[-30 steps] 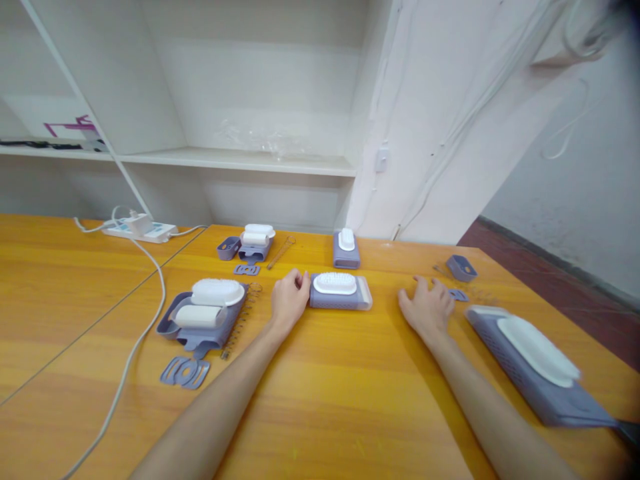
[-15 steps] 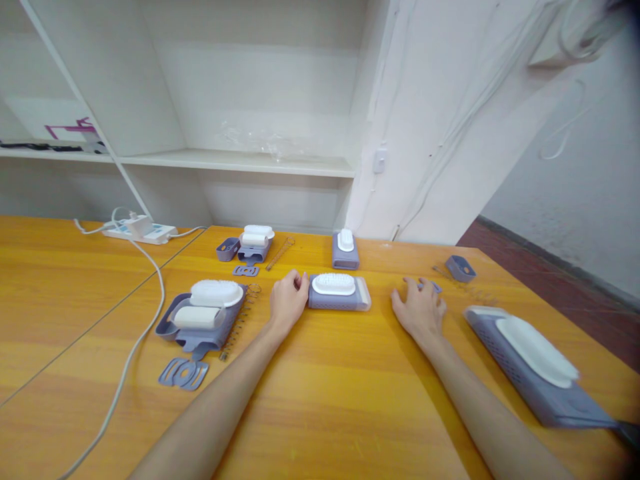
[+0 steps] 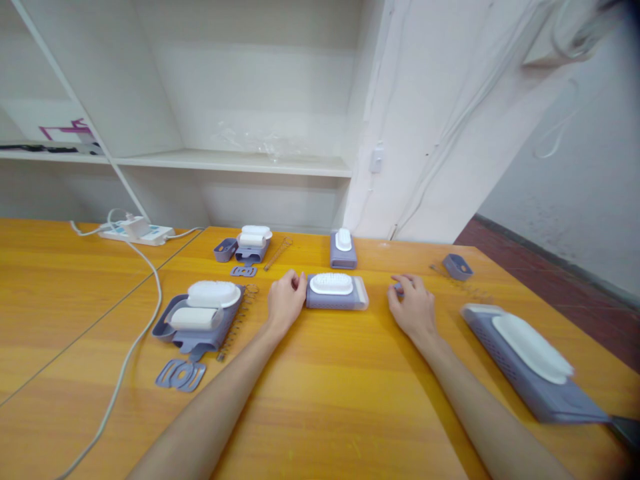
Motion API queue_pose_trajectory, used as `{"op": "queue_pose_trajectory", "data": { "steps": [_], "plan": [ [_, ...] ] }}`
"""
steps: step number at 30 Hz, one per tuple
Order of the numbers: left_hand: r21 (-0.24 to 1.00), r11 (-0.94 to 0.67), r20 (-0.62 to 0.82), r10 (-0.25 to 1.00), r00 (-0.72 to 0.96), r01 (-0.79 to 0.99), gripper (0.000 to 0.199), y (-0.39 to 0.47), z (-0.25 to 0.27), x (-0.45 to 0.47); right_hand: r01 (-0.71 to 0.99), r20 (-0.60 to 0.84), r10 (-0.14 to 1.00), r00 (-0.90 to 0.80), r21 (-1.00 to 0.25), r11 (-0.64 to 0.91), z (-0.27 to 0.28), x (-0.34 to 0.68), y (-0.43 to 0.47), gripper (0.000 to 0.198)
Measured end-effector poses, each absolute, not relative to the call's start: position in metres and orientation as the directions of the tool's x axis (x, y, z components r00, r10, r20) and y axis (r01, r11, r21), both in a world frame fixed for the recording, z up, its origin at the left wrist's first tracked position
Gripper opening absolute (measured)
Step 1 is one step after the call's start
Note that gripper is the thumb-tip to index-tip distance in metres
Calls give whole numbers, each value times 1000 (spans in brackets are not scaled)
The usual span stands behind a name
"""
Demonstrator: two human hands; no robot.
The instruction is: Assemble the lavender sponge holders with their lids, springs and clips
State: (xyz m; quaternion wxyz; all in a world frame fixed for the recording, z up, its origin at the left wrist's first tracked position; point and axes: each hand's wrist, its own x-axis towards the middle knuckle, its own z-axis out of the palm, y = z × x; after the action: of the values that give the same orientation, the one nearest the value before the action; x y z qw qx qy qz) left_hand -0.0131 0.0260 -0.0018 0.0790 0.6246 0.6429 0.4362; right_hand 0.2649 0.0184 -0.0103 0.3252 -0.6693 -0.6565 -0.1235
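My left hand [image 3: 287, 298] has its fingers curled closed against the left end of a grey-purple case [image 3: 330, 302]. A white bristled brush [image 3: 331, 284] lies on top of that case, and its right end is pale and translucent. To the right of the case, my right hand [image 3: 414, 305] is low over the table, fingers bent around a small flat grey-purple plate [image 3: 399, 289]. Most of the plate is hidden by the fingers. Behind the case stands another grey-purple case [image 3: 343, 259] with a white brush [image 3: 343, 239] on it.
On the left are a case with brush and roller [image 3: 200, 319], a coil spring [image 3: 235, 327] and cut-out plates [image 3: 181, 375]. A similar set [image 3: 253, 253] sits farther back. A large case [image 3: 530, 373] and small cup [image 3: 457, 267] lie right. A white cable [image 3: 135, 333] crosses the left side.
My right hand has moved slightly left, and the flat plate has come left with it, from beyond the fingers to their left side. My left hand stays at the case's end.
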Motion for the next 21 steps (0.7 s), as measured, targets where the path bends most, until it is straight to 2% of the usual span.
{"op": "queue_pose_trajectory", "data": {
  "steps": [4,7,11,14,17,21],
  "plan": [
    [661,-155,434,877,-206,734,34,26,-1,-13,862,628,778,-3,-392,320,-8,263,15,26],
    [663,-152,431,878,-208,733,34,26,0,-13,820,610,790,-52,-425,383,-4,260,10,28],
    [666,-148,427,879,-212,731,34,25,1,-13,813,542,840,34,-503,292,0,256,8,32],
    [669,-142,421,882,-214,729,34,25,1,-13,807,554,827,96,-530,261,0,257,11,32],
    [668,-150,426,880,-210,728,34,25,1,-13,854,611,784,114,-463,237,1,260,16,31],
    [673,-158,428,880,-205,723,34,26,1,-13,935,633,753,181,-347,67,5,261,21,42]
  ]
}}
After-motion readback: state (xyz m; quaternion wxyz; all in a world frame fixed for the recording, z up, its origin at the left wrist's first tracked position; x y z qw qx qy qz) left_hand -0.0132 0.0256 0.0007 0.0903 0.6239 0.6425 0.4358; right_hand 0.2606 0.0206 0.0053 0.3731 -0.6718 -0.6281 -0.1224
